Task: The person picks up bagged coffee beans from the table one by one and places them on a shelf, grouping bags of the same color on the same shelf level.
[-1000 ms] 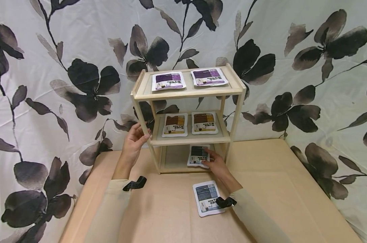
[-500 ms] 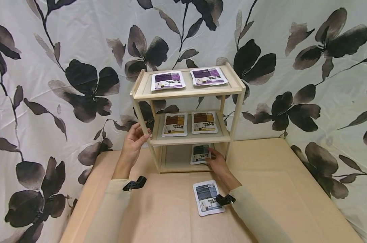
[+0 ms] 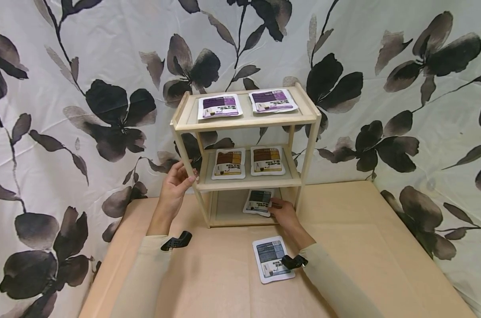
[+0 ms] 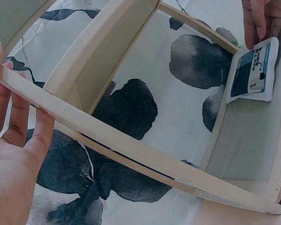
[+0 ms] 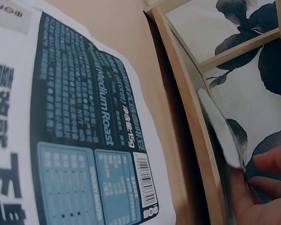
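Observation:
My left hand holds the left front post of a small three-tier wooden shelf, its thumb in front and fingers curled behind. On the bottom tier, my right hand pinches the right edge of a white coffee packet with a dark blue label. In the left wrist view that packet tilts over the bottom board; the right wrist view shows it edge-on between thumb and fingers. A second blue-labelled coffee packet, printed "Medium Roast", lies on the table under my right wrist.
Two purple-labelled packets lie on the top tier. On the middle tier are two brown-and-yellow ones. The tan table extends around the shelf, and a floral cloth hangs right behind it.
My right hand first slid the packet right and back on the bottom tier, then shifted it left and turned it aslant. The left hand stays on the post.

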Motion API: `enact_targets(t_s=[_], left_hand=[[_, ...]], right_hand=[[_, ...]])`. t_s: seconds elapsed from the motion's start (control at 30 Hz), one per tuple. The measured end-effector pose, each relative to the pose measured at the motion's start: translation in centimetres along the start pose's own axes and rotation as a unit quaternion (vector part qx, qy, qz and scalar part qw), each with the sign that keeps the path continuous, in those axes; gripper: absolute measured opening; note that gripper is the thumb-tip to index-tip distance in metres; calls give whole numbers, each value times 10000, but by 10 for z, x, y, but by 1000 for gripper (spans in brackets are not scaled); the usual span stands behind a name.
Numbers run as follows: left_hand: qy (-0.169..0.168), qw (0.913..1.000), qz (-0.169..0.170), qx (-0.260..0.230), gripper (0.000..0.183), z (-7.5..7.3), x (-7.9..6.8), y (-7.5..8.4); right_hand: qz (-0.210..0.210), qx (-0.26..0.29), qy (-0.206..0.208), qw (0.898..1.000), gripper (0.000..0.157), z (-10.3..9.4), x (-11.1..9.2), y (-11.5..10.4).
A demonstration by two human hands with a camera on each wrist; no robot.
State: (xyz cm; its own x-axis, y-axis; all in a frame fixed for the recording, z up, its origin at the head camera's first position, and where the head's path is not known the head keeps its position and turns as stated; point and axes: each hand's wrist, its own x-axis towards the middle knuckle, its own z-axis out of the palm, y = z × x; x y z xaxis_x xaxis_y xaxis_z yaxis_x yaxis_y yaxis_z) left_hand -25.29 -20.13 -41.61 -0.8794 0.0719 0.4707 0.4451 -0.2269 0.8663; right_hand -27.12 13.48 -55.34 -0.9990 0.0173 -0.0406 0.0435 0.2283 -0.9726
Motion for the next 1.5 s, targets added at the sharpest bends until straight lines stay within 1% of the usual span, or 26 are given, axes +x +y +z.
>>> enact_targets(t_s=[0.13, 0.27, 0.37, 0.47, 0.57, 0.63, 0.7, 0.77, 0.87, 1.0, 1.2, 1.33, 1.4, 1.5], left_hand=[[5, 10000, 4, 26, 52, 0, -1, -1], [-9, 10000, 18, 59, 53, 0, 0, -1], [-26, 10000, 22, 85, 53, 0, 1, -1], [-19, 10000, 31, 78, 51, 0, 1, -1], [-5, 10000, 16, 51, 47, 0, 1, -2], [-18, 10000, 9, 44, 47, 0, 1, -2], [-19, 10000, 2, 35, 49, -1, 1, -2], [-23, 10000, 10, 22, 49, -1, 2, -2], [4, 10000, 10, 18, 50, 0, 2, -2], [6, 10000, 15, 25, 47, -1, 2, -2], [1, 10000, 19, -41, 46, 0, 2, -1], [-14, 10000, 21, -13, 46, -1, 3, -2], [-14, 10000, 32, -3, 51, -1, 2, -2], [4, 10000, 25, -10, 51, -1, 1, -3]], right_hand=[[123, -15, 19, 9999, 51, -1, 1, -1], [209, 23, -50, 9998, 60, -3, 3, -3], [170, -5, -126, 9998, 67, -5, 4, -5], [37, -130, -175, 9998, 72, -7, 4, -6], [-243, -400, -167, 9988, 71, -7, 1, -6], [-424, -433, -198, 9980, 67, -7, -2, -6], [-572, -268, -235, 9977, 63, -7, -6, -6], [-618, 12, -300, 9976, 60, -7, -10, -8], [-630, 459, -399, 9962, 57, -7, -15, -10], [-641, 650, -623, 9939, 54, -10, -22, -12], [-539, 524, -958, 9926, 52, -14, -27, -11], [-483, 638, -1102, 9907, 54, -14, -33, -5], [-458, 727, -1171, 9894, 53, -13, -37, -1], [-482, 760, -1274, 9878, 51, -13, -46, 2]])
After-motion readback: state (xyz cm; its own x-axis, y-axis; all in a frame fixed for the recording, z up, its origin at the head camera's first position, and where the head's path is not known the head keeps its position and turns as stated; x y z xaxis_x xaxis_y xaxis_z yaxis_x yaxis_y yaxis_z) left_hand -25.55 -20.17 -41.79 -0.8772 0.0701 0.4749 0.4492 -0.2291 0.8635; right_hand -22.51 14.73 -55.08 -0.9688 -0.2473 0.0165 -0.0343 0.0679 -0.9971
